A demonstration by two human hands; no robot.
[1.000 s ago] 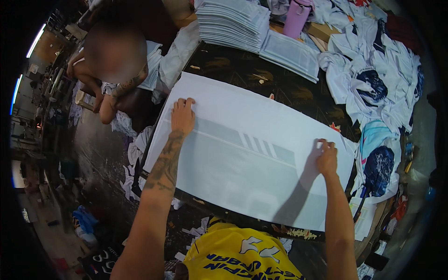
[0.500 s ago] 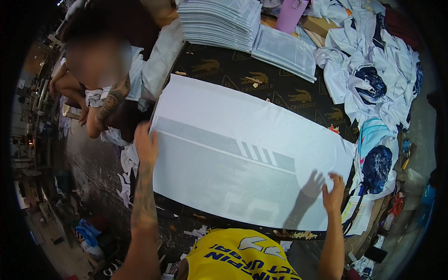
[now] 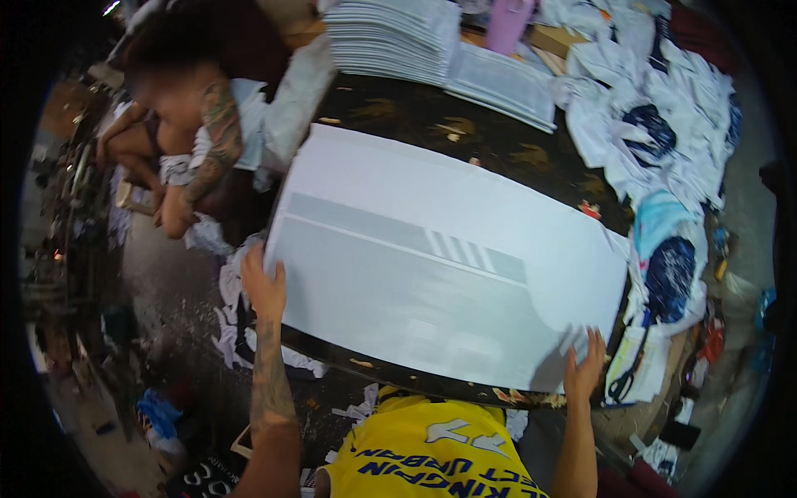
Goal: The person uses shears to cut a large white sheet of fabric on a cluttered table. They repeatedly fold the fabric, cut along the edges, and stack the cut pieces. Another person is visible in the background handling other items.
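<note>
A large white sheet [image 3: 374, 170] of fabric or paper, with a grey panel [image 3: 398, 290] and slanted white stripes printed on it, lies spread over a dark patterned table [image 3: 365, 100]. My left hand [image 3: 264, 284] is at the sheet's left edge, thumb and fingers apart, holding nothing. Over the near right corner is my right hand [image 3: 586, 365], its fingers spread and a shadow cast on the sheet beside it. Whether either hand touches the sheet, I cannot tell.
Stacked folded white sheets [image 3: 390, 41] stand at the far edge, beside a pink tumbler [image 3: 506, 26]. White and navy cloth [image 3: 652, 100] is heaped at the right, above dark-handled scissors [image 3: 621, 385]. Another person [image 3: 178, 124] sits at the far left. Scraps litter the floor.
Both hands have moved nearer to me along the sheet's sides, the left down the left edge and the right toward the near corner. The seated person's head has turned and lowered.
</note>
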